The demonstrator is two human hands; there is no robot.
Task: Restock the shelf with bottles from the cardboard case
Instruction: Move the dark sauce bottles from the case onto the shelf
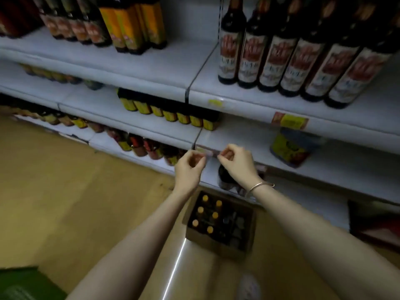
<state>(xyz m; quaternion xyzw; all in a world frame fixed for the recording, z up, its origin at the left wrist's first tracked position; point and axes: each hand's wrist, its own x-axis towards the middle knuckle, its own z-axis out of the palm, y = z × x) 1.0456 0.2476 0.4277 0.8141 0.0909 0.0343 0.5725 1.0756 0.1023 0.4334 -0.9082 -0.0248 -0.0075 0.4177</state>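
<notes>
Head view shows both your hands raised at the front edge of a shelf (151, 135), fingers curled. Your left hand (188, 167) and right hand (236, 162) each pinch an end of a small strip (208, 153) along that edge; each grip is narrow, fingertips closed on the strip. A bangle (258, 187) sits on your right wrist.

The case (218, 224) lies on the floor (65, 191) below and between your forearms, well apart from either grip. It stands open, with six orange-capped bottles (207, 215) in its left half; the right half looks dark and blurred.

Writing is too blurred to read. Dark bottles with red-and-white labels (292, 61) stand in a row on the upper right shelf, and a yellow-and-red tag (290, 121) hangs on that shelf's edge. Yellow-labelled bottles (171, 113) line the shelf just above your hands. A yellow-labelled jar (292, 148) sits to the right of your right hand.
</notes>
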